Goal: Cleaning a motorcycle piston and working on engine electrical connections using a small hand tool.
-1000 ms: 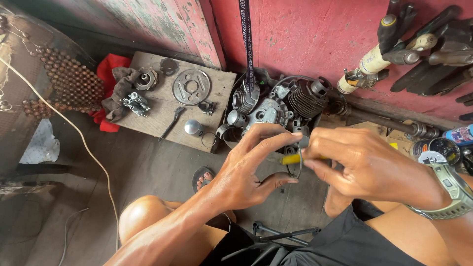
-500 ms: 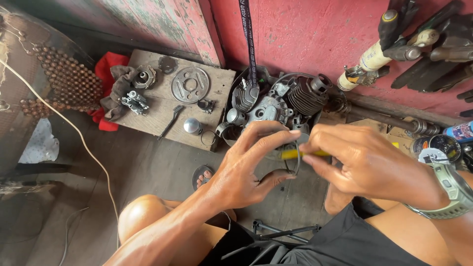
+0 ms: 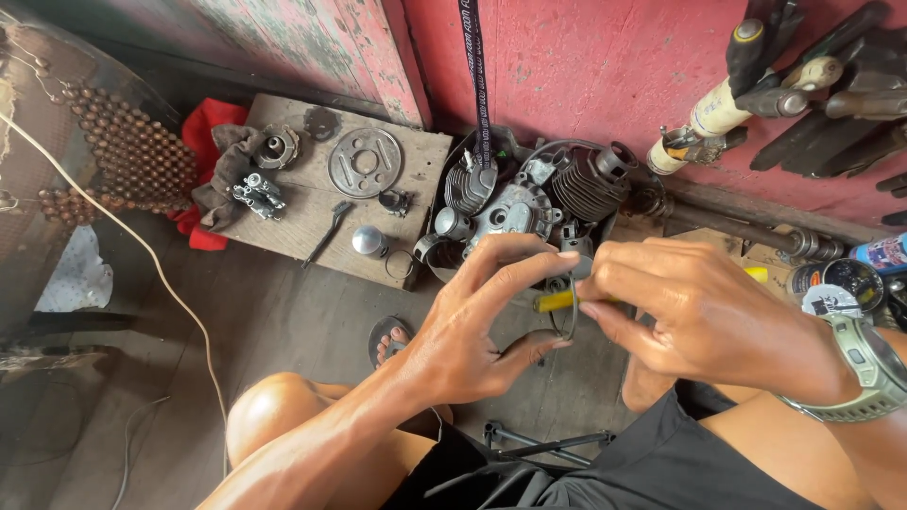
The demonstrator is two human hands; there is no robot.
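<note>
While the left hand (image 3: 472,321) pinches a thin dark ring (image 3: 567,307), the right hand (image 3: 709,316) grips a yellow-handled tool (image 3: 557,300) against it.

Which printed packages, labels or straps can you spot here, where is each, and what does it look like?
Printed strap: hangs down the red wall, narrow, dark with pale lettering.
Labelled can: far right edge, lying down, blue and white.
Round tin: beside the can, dark open top.

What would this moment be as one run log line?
left hand: pinches thin dark ring | right hand: grips yellow-handled tool at ring | behind: engine parts
</note>
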